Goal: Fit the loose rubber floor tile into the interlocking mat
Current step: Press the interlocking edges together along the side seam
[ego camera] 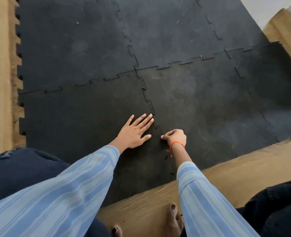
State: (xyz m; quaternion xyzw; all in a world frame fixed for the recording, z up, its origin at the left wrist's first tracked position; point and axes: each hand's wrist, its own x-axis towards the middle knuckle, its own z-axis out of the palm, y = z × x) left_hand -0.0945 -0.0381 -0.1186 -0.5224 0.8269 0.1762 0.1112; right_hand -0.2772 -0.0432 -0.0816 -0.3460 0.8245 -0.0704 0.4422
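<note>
Black rubber tiles form an interlocking mat [167, 35] on a wooden floor. The near left tile [83, 110] lies flat, its toothed right edge meeting the neighbouring tile [209, 103] along a zigzag seam [150, 106]. My left hand [135, 131] rests flat and open on the near left tile, fingertips touching the seam. Just right of the seam, my right hand [175, 136] is curled, its fingertips pinched down at the edge teeth. Whether it grips the edge is unclear. An orange thread circles that wrist.
Wooden floor [235, 170] runs along the mat's near edge and the left side [1, 82], where tile teeth stick out. My bare toes [173, 218] stand on the wood below. Dark clothing covers my knees at both lower corners.
</note>
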